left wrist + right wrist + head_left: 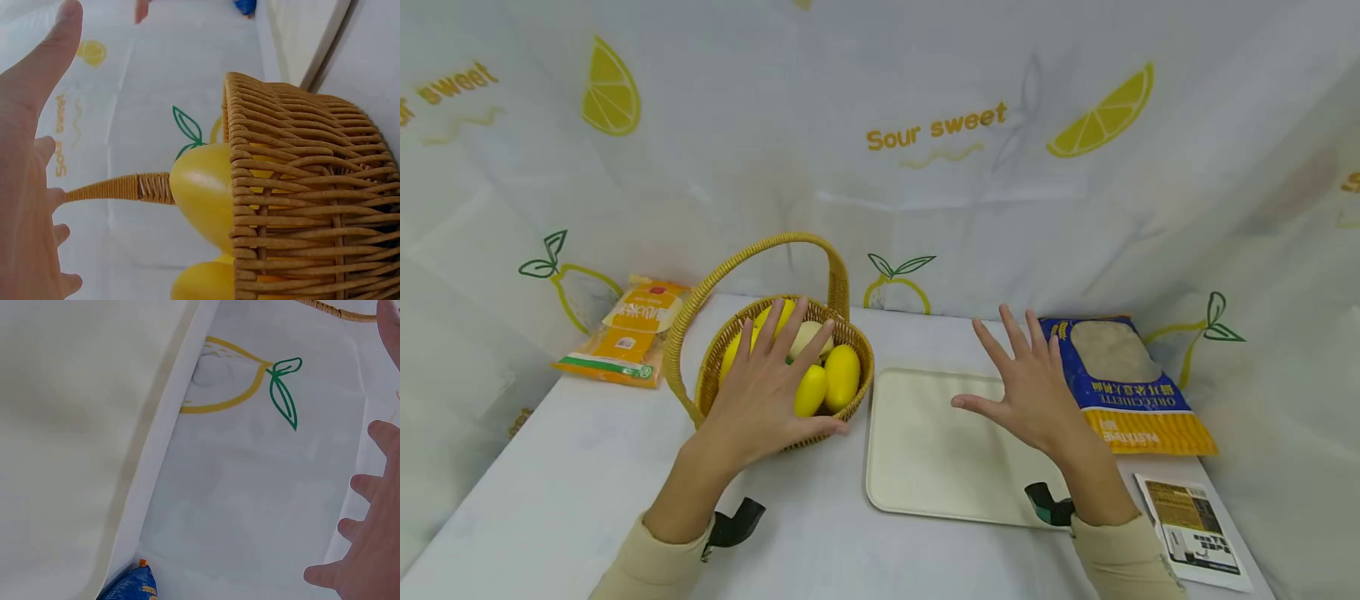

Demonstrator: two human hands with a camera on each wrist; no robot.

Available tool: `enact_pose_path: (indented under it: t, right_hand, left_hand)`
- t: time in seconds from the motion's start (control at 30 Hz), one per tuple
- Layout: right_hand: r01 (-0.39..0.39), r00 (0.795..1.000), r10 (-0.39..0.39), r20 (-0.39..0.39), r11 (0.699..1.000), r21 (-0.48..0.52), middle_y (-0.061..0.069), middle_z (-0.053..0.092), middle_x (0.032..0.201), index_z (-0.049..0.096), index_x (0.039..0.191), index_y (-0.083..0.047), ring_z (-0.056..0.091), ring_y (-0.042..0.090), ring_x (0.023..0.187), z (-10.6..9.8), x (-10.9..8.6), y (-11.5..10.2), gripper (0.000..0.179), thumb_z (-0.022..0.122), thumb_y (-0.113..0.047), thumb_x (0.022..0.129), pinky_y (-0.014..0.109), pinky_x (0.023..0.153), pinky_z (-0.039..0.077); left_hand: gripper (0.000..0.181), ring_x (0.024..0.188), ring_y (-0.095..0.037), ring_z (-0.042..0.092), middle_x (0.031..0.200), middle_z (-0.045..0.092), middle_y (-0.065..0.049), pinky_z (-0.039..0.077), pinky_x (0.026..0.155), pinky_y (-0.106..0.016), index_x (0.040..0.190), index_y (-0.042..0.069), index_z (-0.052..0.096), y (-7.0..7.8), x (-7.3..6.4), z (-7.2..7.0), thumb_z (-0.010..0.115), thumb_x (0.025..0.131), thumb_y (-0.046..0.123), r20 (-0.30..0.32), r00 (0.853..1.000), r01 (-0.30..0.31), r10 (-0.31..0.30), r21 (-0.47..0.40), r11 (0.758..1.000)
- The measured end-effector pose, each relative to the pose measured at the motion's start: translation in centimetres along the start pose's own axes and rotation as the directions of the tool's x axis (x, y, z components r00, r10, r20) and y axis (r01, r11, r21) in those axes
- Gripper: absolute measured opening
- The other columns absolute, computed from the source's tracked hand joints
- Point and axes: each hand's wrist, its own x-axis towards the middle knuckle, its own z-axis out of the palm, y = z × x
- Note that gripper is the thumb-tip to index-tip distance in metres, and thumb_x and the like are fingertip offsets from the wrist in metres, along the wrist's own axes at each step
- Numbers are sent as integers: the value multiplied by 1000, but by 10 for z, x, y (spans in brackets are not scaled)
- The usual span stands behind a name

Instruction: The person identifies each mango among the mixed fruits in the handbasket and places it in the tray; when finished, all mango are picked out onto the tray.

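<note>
My left hand (pixel 762 398) is spread with fingers straight, held in front of and above a wicker basket (pixel 863 367) with a tall arched handle. Inside the basket lie several yellow fruits (pixel 842 377) and one pale, cream-coloured item (pixel 811 340); my hand hides part of them. In the left wrist view the basket's woven side (pixel 300 206) is close to the palm, with yellow fruit showing above its rim. My right hand (pixel 1033 392), fingers also spread, hovers over the right part of a cream tray (pixel 932 450). Neither hand holds anything.
An orange and clear food bag (pixel 632 333) lies left of the basket. At the right are a blue and yellow orecchiette pasta bag (pixel 1123 383) and a white packet with a brown label (pixel 1195 529). A lemon-print cloth (pixel 940 200) hangs behind the white table.
</note>
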Motion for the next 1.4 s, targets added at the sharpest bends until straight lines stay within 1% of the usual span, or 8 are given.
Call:
enact_pose_path:
  t: [0.4, 0.8, 0.97, 1.07, 1.13, 1.23, 1.3, 1.4]
  right_hand:
    - [95, 995, -98, 23, 992, 83, 15, 14, 172, 23, 164, -27, 12, 49, 157, 3, 20, -10, 101, 72, -63, 83, 76, 122, 17]
    - [203, 974, -220, 62, 957, 208, 7, 21, 171, 22, 164, -31, 25, 38, 156, -8, 53, -48, 97, 74, -58, 87, 68, 120, 34]
    - [224, 964, -255, 70, 930, 292, 3, 24, 170, 25, 163, -34, 29, 34, 156, -5, 67, -59, 91, 72, -58, 89, 66, 119, 37]
    - [232, 959, -273, 77, 912, 338, -1, 27, 169, 28, 162, -34, 29, 30, 156, -2, 73, -65, 89, 72, -57, 89, 64, 120, 38]
    - [236, 956, -282, 81, 901, 364, -1, 29, 168, 29, 161, -34, 32, 28, 155, 0, 76, -69, 87, 73, -56, 89, 62, 121, 38]
    - [226, 954, -284, 96, 891, 393, 0, 30, 167, 30, 161, -34, 35, 27, 154, 2, 80, -75, 87, 73, -56, 88, 61, 120, 39]
    - [218, 953, -284, 108, 888, 405, 1, 31, 167, 30, 160, -36, 36, 27, 153, 4, 83, -80, 87, 73, -57, 88, 61, 119, 41]
    - [221, 949, -294, 117, 881, 419, 2, 33, 166, 31, 160, -35, 38, 28, 152, 7, 86, -87, 87, 73, -58, 88, 61, 119, 41]
  left_hand:
    - [115, 156, -42, 20, 171, 18, -11, 23, 124, -69, 163, 29, 24, -5, -17, -15, 42, 73, 98, -52, 998, 14, -17, -54, 998]
    - [101, 145, -34, 42, 167, 32, -9, 49, 109, -59, 160, 26, 35, -2, -45, -62, 50, 81, 87, -220, 974, -87, 60, -114, 990]
    - [94, 128, -26, 56, 157, 46, -9, 60, 90, -32, 155, 19, 46, -4, -60, -79, 54, 84, 81, -297, 955, -67, 7, -192, 979]
    - [91, 119, -16, 59, 148, 54, -13, 50, 95, -10, 148, 11, 53, -10, -68, -84, 58, 85, 76, -380, 925, -80, -30, -271, 959]
    - [87, 114, -9, 58, 138, 60, -17, 42, 97, -2, 142, 4, 58, -15, -72, -85, 63, 86, 71, -457, 889, -119, -39, -313, 942]
    - [82, 103, 0, 57, 120, 64, -24, 44, 91, -3, 131, -6, 64, -23, -76, -85, 68, 88, 64, -570, 820, -177, -49, -335, 926]
    - [80, 98, 4, 56, 113, 63, -26, 43, 86, -3, 126, -8, 65, -30, -79, -84, 70, 87, 62, -605, 792, -179, -74, -347, 921]
    - [80, 104, 7, 54, 110, 61, -29, 43, 89, -5, 123, -9, 66, -39, -83, -80, 70, 87, 62, -623, 772, -138, -123, -353, 925]
